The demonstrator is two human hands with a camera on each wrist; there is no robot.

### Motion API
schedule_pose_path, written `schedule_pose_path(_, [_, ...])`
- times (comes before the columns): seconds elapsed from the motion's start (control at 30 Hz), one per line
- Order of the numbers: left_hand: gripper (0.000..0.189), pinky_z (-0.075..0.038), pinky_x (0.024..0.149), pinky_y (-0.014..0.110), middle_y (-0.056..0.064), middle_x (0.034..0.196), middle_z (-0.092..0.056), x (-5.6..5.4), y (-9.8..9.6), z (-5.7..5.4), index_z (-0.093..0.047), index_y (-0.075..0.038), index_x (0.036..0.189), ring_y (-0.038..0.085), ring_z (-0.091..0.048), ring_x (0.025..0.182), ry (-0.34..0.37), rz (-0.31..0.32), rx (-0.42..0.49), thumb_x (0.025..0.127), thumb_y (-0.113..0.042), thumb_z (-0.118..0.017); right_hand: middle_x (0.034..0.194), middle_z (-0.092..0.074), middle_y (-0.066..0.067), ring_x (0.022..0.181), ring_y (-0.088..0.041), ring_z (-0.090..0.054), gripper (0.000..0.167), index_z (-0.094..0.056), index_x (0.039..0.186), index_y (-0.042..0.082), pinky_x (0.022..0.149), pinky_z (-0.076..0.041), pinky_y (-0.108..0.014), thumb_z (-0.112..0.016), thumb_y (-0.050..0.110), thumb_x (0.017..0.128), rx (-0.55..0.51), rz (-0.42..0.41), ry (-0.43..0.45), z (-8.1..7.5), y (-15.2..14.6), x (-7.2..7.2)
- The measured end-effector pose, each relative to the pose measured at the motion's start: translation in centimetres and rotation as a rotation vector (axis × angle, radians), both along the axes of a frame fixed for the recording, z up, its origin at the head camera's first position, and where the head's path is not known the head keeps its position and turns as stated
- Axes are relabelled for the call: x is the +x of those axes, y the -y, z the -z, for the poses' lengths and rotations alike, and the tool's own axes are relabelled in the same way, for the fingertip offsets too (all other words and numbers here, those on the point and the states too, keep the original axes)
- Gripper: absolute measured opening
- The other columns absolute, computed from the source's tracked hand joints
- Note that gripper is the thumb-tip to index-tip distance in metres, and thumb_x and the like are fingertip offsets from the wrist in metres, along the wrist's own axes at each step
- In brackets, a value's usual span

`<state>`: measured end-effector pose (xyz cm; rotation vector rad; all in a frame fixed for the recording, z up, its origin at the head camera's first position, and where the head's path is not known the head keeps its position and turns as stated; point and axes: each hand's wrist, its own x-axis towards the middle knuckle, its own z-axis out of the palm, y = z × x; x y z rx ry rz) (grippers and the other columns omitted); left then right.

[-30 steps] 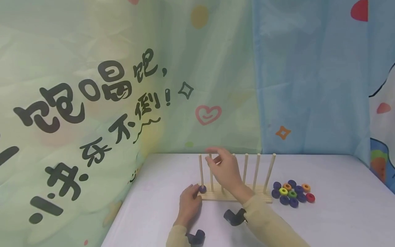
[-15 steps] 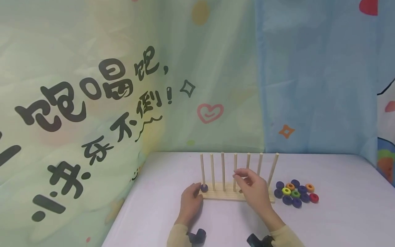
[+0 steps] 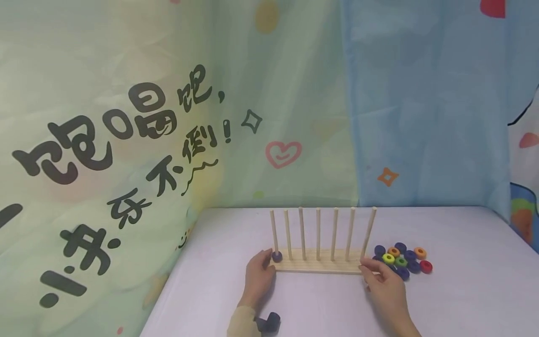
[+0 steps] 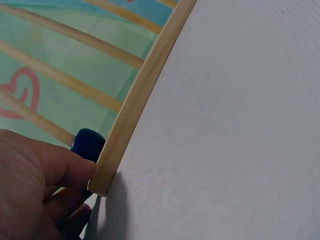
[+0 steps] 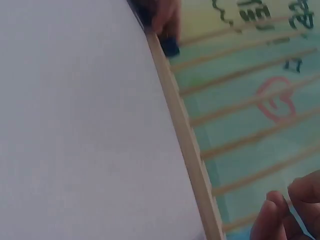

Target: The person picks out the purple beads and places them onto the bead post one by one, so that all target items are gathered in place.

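Observation:
A wooden peg rack (image 3: pixel 320 267) with a row of upright pegs stands on the table. One dark blue bead (image 3: pixel 276 256) sits at the foot of its leftmost peg; the left wrist view shows this blue bead (image 4: pixel 88 144) close to my fingers. My left hand (image 3: pixel 258 276) grips the left end of the base. At the other end, my right hand (image 3: pixel 385 283) hovers near the base's right corner, fingers loosely bent, and no object shows between them. In the right wrist view, the right fingers (image 5: pixel 270 222) have a gap between them.
Several loose ring beads lie right of the rack, partly behind my right hand: dark blue ones, a yellow bead (image 3: pixel 388 258), a green bead (image 3: pixel 400 261), a red bead (image 3: pixel 426 267) and orange ones. A printed curtain (image 3: pixel 294 103) hangs behind the white table (image 3: pixel 202 262).
My right hand has come down from above the pegs and moved right, to the rack's right end beside the loose beads. My left hand has stayed at the left end.

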<state>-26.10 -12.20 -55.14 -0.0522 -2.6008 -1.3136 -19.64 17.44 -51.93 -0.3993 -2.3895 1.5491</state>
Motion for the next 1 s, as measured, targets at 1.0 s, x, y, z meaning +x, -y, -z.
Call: schedule_pose_path(1.0, [0.05, -0.03, 0.114, 0.055, 0.01, 0.136, -0.059, 0.4, -0.7, 0.0, -0.057, -0.01, 0.135, 0.033, -0.047, 0.133, 0.157, -0.037, 0.193, 0.085, -0.006, -0.057, 0.096, -0.065, -0.007, 0.062, -0.008, -0.06, 0.038, -0.057, 0.128, 0.002, 0.047, -0.05, -0.019, -0.055, 0.024, 0.097, -0.202, 0.3, 0.171, 2.3, -5.4, -0.2])
